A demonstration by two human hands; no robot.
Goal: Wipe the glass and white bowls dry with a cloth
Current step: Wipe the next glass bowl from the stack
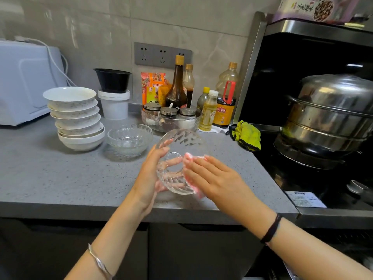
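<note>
The left hand (pixel 149 174) grips one glass bowl (pixel 178 141). The flat right hand (pixel 212 176) presses a pink cloth (pixel 191 158) on it. The white bowls (pixel 76 118) at middle left may still need wiping.

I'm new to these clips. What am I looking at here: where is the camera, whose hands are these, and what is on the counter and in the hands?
There is no machine here. A person works with bare hands, and the single picture comes from a camera worn on their head, looking down. The left hand holds a glass bowl tipped on its side over the counter, with its fingers inside the bowl. The right hand presses a pink cloth flat against the bowl's outside. On the counter are a stack of white bowls, more glass bowls, sauce bottles and a green cloth. A steel pot stands at the right.
</note>
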